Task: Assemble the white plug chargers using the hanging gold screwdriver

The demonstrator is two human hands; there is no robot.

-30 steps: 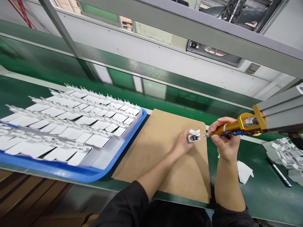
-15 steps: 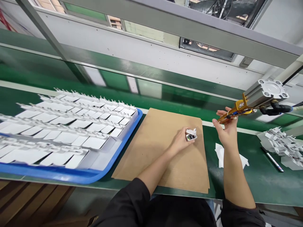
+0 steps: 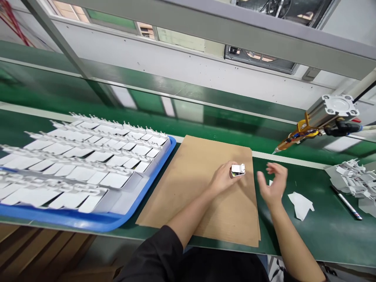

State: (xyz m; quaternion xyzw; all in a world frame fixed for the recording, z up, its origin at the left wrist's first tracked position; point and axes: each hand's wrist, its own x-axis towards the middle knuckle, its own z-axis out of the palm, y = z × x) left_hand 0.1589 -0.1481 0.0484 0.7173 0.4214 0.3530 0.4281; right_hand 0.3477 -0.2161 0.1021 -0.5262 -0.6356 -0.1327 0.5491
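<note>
Two hands: apart, the left hand (image 3: pixel 223 178) over the brown sheet (image 3: pixel 190 203), the right hand (image 3: pixel 274 186) past its right edge.
Left grip: fingers clamped around a small white casing (image 3: pixel 238 169); whether it touches the sheet, one cannot tell.
Casing top: white cap across it, dark gap along the near side.
Right fingers: spread and curved, just short of the gold tool (image 3: pixel 289 143).
Blue tray (image 3: pixel 117 225): rows of white pieces (image 3: pixel 85 172).
Green bench (image 3: pixel 331 235): white scrap (image 3: pixel 302 205), pen (image 3: pixel 347 203).
</note>
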